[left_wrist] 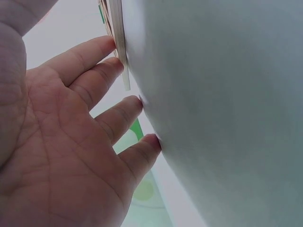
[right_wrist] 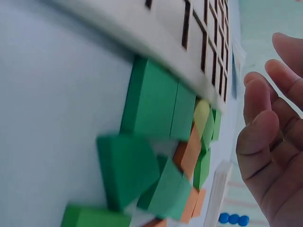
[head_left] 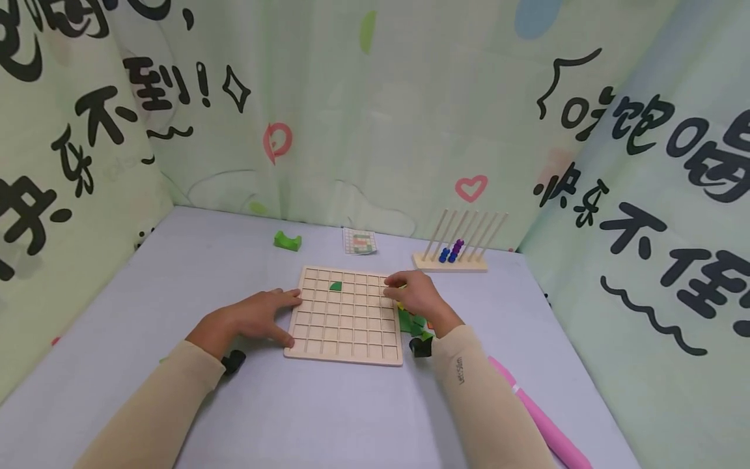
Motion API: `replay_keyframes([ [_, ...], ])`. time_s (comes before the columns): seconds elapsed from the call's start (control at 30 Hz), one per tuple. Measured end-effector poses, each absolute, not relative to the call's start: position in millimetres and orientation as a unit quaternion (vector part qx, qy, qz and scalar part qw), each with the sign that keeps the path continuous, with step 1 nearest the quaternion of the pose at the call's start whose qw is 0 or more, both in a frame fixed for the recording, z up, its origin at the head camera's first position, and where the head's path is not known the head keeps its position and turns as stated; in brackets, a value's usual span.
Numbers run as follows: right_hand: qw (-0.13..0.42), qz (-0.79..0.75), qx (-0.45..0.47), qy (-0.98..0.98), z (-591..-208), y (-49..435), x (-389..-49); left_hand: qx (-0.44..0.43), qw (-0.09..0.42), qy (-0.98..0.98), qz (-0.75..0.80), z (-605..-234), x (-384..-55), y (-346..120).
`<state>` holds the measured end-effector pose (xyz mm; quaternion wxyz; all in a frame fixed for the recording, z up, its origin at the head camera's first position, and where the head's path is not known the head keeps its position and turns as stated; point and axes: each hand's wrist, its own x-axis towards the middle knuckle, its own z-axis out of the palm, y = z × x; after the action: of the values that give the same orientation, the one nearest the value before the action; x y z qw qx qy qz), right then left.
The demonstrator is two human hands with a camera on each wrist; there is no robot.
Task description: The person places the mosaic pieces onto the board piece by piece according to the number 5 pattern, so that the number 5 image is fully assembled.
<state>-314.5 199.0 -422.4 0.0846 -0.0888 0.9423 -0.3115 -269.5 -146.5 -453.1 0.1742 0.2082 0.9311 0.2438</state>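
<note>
A wooden grid board (head_left: 346, 319) lies on the table, with one green quarter-round piece (head_left: 336, 286) in a cell near its far edge. My left hand (head_left: 260, 316) rests at the board's left side, fingers spread and thumb by the near corner. In the left wrist view, two fingertips (left_wrist: 110, 43) meet the board's edge and the others reach the tabletop. Over the board's far right corner hovers my right hand (head_left: 413, 292), fingers loosely bent, nothing visible between them. Beside the board's right edge lie green blocks (right_wrist: 154, 101), orange blocks (right_wrist: 188, 151) and a yellow block (right_wrist: 201, 116).
Beyond the board stand a green arched block (head_left: 287, 241) and a printed pattern card (head_left: 360, 241). A peg rack (head_left: 451, 263) with blue and purple beads is at the back right. A pink stick-like object (head_left: 545, 420) lies beside my right sleeve. Printed curtains enclose the table.
</note>
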Motion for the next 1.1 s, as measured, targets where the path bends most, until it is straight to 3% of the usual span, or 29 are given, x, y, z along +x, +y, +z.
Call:
replay_keyframes([
  [0.37,0.095,-0.275,-0.007,0.957,-431,229,-309,0.217,0.176,0.928,0.248,-454,-271,-147],
  [1.1,0.102,-0.233,0.015,0.967,-443,233,-310,0.204,0.183,0.927,0.256,-453,-271,-146],
])
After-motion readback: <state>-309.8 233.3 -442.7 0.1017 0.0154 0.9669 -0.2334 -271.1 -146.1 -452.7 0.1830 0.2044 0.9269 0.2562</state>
